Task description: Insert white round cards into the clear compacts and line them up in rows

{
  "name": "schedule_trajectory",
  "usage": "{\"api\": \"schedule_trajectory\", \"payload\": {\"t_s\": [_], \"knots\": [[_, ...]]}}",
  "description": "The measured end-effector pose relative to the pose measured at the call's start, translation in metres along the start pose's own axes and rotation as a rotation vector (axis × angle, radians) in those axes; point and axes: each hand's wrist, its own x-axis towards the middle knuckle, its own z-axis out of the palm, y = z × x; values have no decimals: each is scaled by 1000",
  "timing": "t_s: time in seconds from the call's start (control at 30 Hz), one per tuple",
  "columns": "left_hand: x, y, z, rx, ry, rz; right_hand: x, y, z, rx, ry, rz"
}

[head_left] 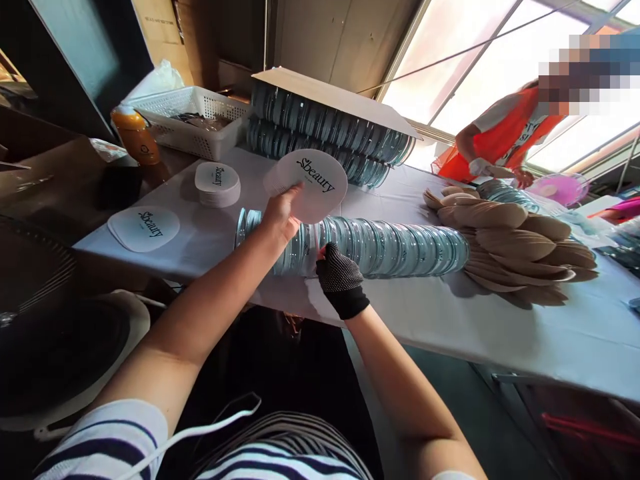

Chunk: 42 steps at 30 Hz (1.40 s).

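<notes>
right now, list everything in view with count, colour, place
table: one, pale, across the middle
card piles: two, white, table's left
glass row: one, bluish, table front
held cards: uncountable, white, above glass row
glass stack: one, bluish, table back
cardboard sheet: one, tan, atop glass stack
oval pads: many, tan, table's right
basket: one, white, back left
bottle: one, orange, beside basket
cartons: some, tan, top left
basin: one, pink, far right
co-worker: one, orange vest, back right
left hand: one, bare, holding cards
right hand: one, dark glove, at glass row
</notes>
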Motion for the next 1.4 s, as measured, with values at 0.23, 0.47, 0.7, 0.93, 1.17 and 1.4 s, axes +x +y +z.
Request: {"api": "schedule_trajectory", "payload": {"t_s": [0.23, 0.47, 0.7, 0.93, 1.17, 1.4], "knots": [[-11, 6, 5, -14, 32, -25, 5, 9, 3, 616, -432, 24], [-17, -12, 11, 11, -12, 123, 17, 28, -12, 855, -194, 29], [-26, -15, 12, 56, -77, 194, 76, 25, -62, 351, 481, -149], [-41, 9, 3, 111, -72, 209, 53, -16, -64, 268, 482, -2], [-9, 39, -17, 80, -18, 227, -64, -7, -82, 48, 265, 4], [-6, 37, -25, 60, -24, 193, -51, -43, -22, -96, -62, 76]]}}
